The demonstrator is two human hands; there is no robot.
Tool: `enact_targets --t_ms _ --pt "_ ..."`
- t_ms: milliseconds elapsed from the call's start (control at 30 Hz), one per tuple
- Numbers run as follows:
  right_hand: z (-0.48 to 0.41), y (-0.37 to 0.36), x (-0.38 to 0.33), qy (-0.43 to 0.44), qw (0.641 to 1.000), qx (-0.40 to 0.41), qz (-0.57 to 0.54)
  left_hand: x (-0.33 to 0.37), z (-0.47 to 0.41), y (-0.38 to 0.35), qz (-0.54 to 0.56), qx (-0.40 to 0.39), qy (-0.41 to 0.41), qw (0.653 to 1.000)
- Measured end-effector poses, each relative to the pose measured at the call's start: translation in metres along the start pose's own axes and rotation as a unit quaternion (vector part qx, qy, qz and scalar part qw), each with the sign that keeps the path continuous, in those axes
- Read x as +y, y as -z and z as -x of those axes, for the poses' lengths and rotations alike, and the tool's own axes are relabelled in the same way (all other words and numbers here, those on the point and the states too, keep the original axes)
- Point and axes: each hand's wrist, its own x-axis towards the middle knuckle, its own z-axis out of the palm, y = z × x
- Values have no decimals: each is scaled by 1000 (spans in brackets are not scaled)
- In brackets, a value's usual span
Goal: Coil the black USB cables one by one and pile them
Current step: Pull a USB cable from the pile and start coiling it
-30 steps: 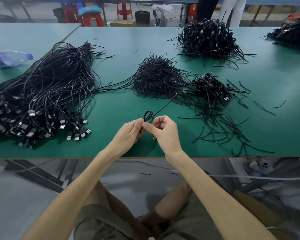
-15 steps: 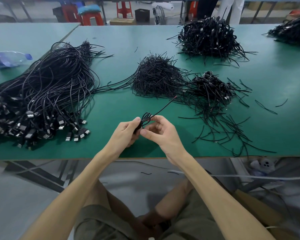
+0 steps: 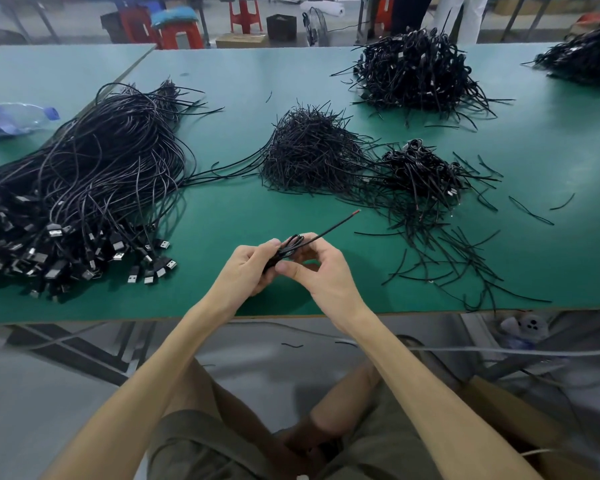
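A coiled black USB cable [image 3: 291, 245] sits between both hands above the front of the green table [image 3: 222, 209]. My left hand [image 3: 250, 268] grips the coil's lower part. My right hand [image 3: 321, 268] pinches the coil from the right, thumb below it. The cable's free end with a red tip [image 3: 355, 213] sticks out up and to the right. A big heap of uncoiled USB cables [image 3: 80, 188] with plugs lies at the left. A small pile of coiled cables [image 3: 423, 168] lies at the right of centre.
A heap of short black ties [image 3: 309, 154] lies mid-table, with loose ties [image 3: 458, 258] scattered to the right front. Two more coiled piles sit far back, one [image 3: 416, 71] behind centre and one [image 3: 586, 57] at the right edge. A plastic bottle [image 3: 14, 117] lies far left.
The coil has been flattened and turned between my hands. My right thumb has slid below it, and both hands have shifted slightly.
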Motion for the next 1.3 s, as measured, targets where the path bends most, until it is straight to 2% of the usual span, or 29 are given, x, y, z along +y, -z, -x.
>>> enact_targets --t_ms 400,667,1033,1300 --pt "4 -7 1 42 996 40 68 -7 -4 4 -13 20 -5 1000" --pt "4 -8 -3 42 996 2 75 -4 -5 2 -10 53 5 999" --pt "2 -6 -1 5 998 6 65 -6 -4 -3 -47 49 -36 997" --pt "6 -11 1 34 994 24 100 -8 -2 -6 -68 67 -56 994"
